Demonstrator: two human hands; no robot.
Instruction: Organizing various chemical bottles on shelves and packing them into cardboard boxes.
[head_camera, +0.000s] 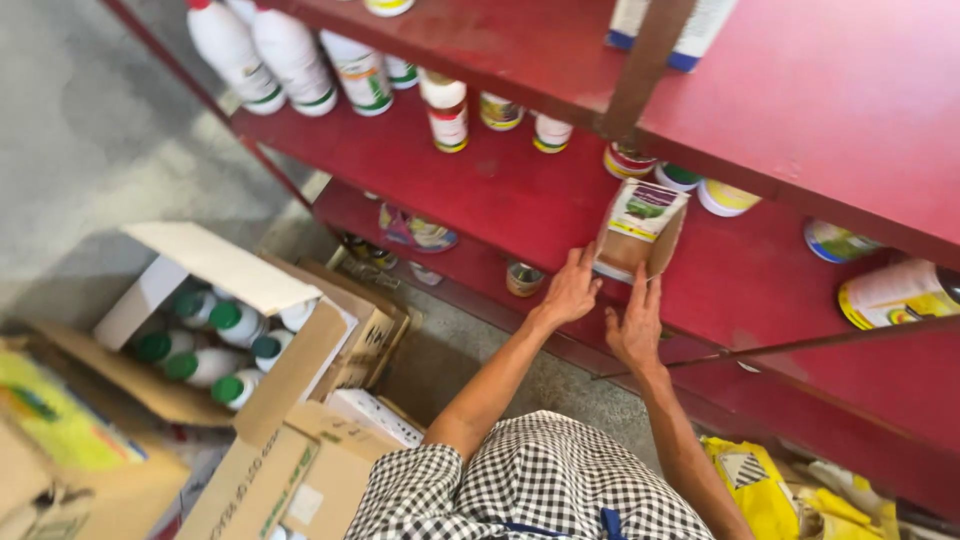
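Two hands: both of mine reach to one small box on the red shelf (560, 215).
Left hand (570, 290): I see it against the box's left lower edge, fingers together and lightly curled, touching the cardboard rather than wrapped round it.
Right hand (635, 325): it is just beside the left, fingers straight and pressed together, tips at the box's lower right corner.
Small box (640, 225): brown cardboard with a white, purple and green label, standing tilted on the middle shelf board, between my two hands.
Round tins (725, 195): a few lie just behind the box, further back on the same board.
White bottles (300, 60): a row stands at the shelf's far left, well apart from my hands.
Open carton (290, 370): it sits on the floor to my left, with green-capped bottles (215, 345) inside.
Yellow bags (770, 490): these lie low at the right, beside my right forearm.
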